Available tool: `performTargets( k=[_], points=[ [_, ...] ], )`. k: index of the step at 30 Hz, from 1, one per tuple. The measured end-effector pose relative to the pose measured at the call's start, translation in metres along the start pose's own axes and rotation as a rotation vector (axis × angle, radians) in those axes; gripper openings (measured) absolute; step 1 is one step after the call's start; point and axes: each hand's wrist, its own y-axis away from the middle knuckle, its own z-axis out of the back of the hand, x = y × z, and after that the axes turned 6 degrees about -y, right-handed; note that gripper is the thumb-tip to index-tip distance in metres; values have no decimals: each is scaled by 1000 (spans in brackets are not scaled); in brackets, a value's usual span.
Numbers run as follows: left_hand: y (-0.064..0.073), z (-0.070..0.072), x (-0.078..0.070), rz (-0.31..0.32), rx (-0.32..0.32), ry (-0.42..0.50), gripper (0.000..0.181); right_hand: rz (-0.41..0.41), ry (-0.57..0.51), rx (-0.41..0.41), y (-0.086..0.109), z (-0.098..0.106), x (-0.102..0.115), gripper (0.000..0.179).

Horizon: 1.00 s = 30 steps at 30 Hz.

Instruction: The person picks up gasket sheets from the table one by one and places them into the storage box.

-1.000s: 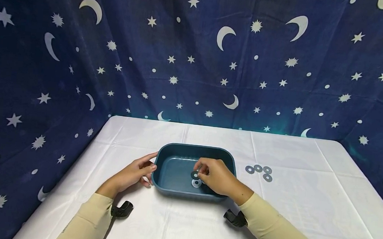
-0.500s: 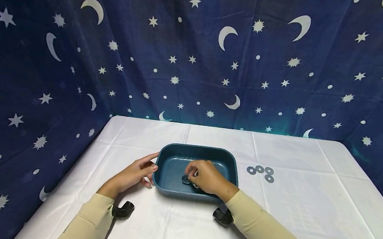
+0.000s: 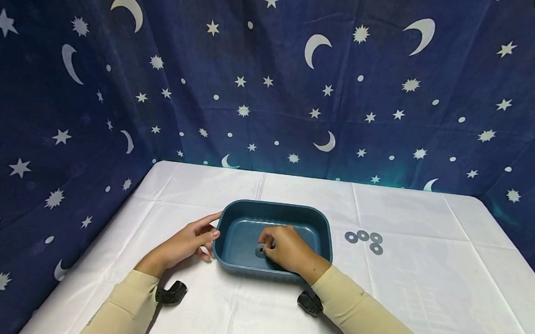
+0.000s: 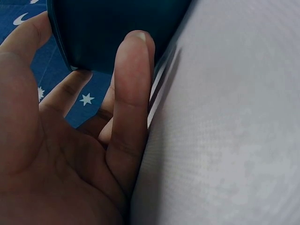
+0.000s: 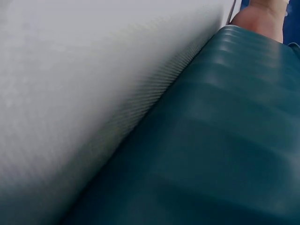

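Note:
A dark teal rectangular tub (image 3: 268,273) stands on the white table. My right hand (image 3: 291,248) reaches down into it, thumb and finger pinching a flat grey washer (image 3: 260,250) at the tub floor. A second washer in the tub is hidden behind this hand. My left hand (image 3: 189,242) rests against the tub's left end, with loosely extended fingers touching the rim and outer wall. In the left wrist view, those fingers (image 4: 131,89) lie beside the tub wall (image 4: 93,37). The right wrist view mostly shows the tub's outer side (image 5: 211,126); the right hand is out of it.
Several grey washers (image 3: 362,236) lie flat on the white tablecloth (image 3: 409,283) to the right of the tub. A dark blue curtain (image 3: 272,109) with moons and stars hangs behind and beside the table.
My right hand has moved left and lower inside the tub with the washer, covering the other washer lying there. The washer now looks flatter against the floor. My left hand keeps its place.

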Motion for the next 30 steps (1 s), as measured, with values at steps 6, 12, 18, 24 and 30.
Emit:
performTargets(
  k=[6, 12, 18, 24, 30],
  points=[
    [-1, 0, 1, -5, 2, -1, 69, 1, 9, 6, 0, 0, 0, 11],
    [0, 0, 0, -6, 1, 1, 69, 4, 32, 14, 0, 1, 1, 10],
    [0, -1, 1, 0, 5, 13, 67, 6, 74, -63, 9, 9, 8, 13],
    [-1, -1, 1, -7, 4, 12, 67, 23, 117, -174, 28, 27, 18, 13],
    [-1, 0, 2, -6, 3, 15, 67, 43, 116, -279, 48, 50, 16, 10]
  ],
)
